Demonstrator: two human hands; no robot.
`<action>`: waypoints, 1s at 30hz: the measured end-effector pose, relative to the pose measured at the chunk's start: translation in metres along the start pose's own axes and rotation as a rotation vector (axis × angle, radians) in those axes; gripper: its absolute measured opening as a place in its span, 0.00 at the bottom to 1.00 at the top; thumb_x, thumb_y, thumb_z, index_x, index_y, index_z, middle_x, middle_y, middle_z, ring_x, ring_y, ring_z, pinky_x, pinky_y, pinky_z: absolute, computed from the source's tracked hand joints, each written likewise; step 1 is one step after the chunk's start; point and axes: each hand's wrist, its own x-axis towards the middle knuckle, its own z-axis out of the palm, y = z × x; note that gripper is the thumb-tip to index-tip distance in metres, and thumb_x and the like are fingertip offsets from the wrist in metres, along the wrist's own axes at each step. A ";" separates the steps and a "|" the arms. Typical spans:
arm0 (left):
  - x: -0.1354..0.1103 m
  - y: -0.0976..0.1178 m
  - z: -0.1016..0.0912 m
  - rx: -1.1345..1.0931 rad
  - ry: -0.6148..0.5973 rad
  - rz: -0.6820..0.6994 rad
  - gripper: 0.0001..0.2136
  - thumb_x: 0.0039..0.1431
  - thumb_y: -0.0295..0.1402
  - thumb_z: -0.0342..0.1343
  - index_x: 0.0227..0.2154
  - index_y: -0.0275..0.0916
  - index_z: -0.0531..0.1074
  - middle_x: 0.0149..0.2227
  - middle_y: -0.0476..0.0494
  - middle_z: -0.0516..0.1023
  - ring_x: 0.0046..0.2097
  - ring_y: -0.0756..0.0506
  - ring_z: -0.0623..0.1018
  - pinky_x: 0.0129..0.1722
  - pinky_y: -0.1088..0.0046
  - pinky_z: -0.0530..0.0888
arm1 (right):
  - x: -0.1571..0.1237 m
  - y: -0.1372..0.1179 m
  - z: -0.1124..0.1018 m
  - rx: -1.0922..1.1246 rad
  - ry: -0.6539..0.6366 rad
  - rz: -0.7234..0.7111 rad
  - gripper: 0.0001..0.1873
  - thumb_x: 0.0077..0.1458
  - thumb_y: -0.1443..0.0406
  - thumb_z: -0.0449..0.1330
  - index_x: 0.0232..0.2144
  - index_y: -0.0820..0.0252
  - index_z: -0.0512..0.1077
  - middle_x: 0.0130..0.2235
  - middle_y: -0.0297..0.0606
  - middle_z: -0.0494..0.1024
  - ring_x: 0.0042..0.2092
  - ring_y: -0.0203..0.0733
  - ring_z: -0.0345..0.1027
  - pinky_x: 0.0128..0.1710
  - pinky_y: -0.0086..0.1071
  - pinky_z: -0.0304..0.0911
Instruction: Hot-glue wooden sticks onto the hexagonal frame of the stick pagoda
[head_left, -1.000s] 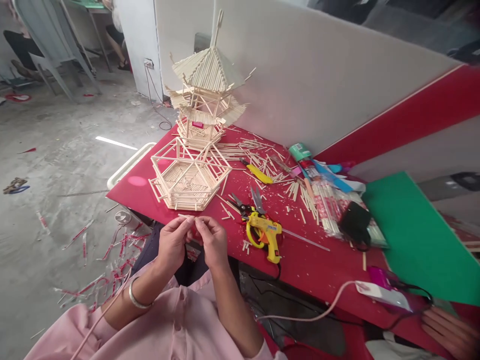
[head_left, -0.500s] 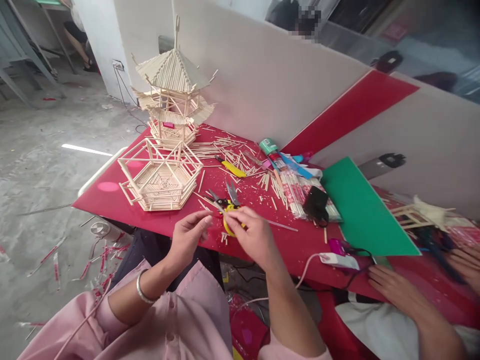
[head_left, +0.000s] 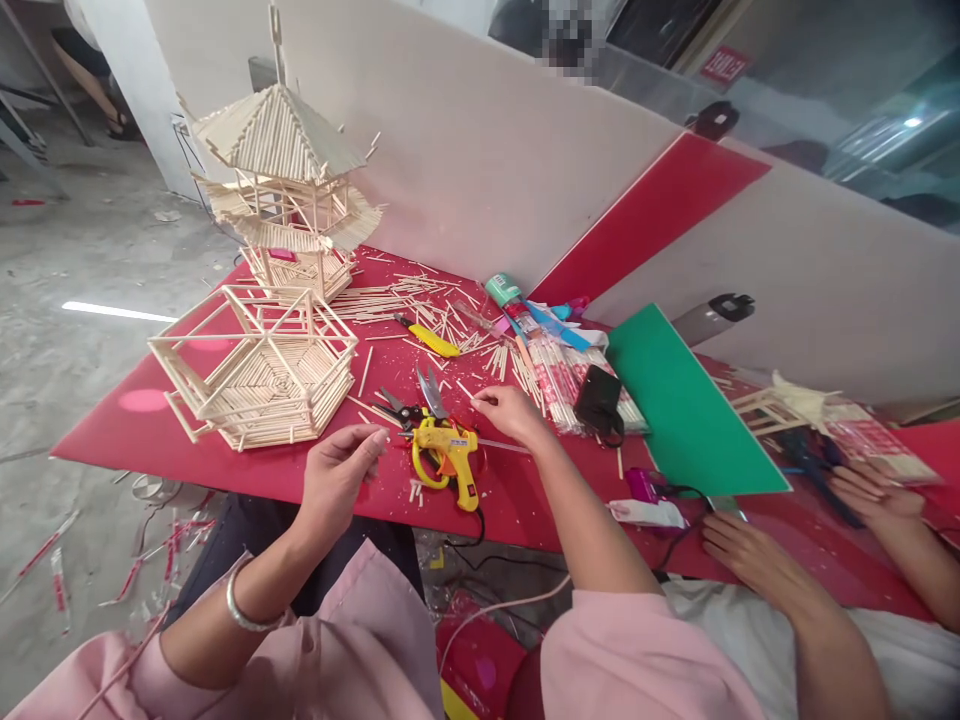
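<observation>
My left hand (head_left: 341,475) is closed in a pinch above the table's front edge, right of the hexagonal stick base (head_left: 277,385). A tiny pale bit shows at its fingertips, too small to name. Reaching over the table, my right hand (head_left: 511,412) has thumb and fingers pinched at the end of a short wooden stick (head_left: 464,389). Between the hands lie a yellow hot glue gun (head_left: 454,455) with a glue stick in its back, and cutters with open blades (head_left: 431,392). Behind the base stands a stick pagoda (head_left: 285,190) with tiered roofs.
Loose sticks (head_left: 420,295) and a yellow utility knife (head_left: 431,338) lie farther back. To the right are bagged sticks (head_left: 555,385), a black adapter (head_left: 598,398), a green board (head_left: 682,410) and a power strip (head_left: 646,513). A co-worker's hands (head_left: 750,550) rest beyond the board.
My right hand has moved away from my left, right and back toward the loose sticks, uncovering the glue gun. My left hand stays pinched. The whole view has shifted to the right.
</observation>
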 end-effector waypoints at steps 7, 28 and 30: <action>0.010 0.007 0.036 -0.100 -0.159 -0.183 0.18 0.41 0.42 0.72 0.34 0.34 0.81 0.15 0.53 0.68 0.18 0.55 0.64 0.17 0.80 0.61 | -0.062 -0.081 -0.005 0.404 -0.112 -0.363 0.09 0.53 0.58 0.63 0.30 0.55 0.81 0.30 0.32 0.80 0.30 0.36 0.70 0.30 0.28 0.62; 0.007 0.007 0.024 -0.048 -0.104 -0.030 0.12 0.54 0.41 0.64 0.29 0.35 0.75 0.27 0.47 0.77 0.21 0.54 0.72 0.16 0.81 0.66 | 0.129 0.014 -0.032 -0.728 -0.065 -0.310 0.14 0.50 0.76 0.57 0.35 0.61 0.79 0.43 0.46 0.81 0.45 0.46 0.73 0.42 0.32 0.62; 0.006 0.007 0.022 -0.050 -0.097 -0.030 0.12 0.54 0.40 0.65 0.30 0.35 0.76 0.26 0.47 0.77 0.20 0.54 0.72 0.16 0.81 0.66 | 0.132 0.011 -0.032 -0.742 -0.075 -0.351 0.13 0.48 0.76 0.58 0.33 0.62 0.79 0.40 0.47 0.81 0.44 0.47 0.73 0.42 0.33 0.62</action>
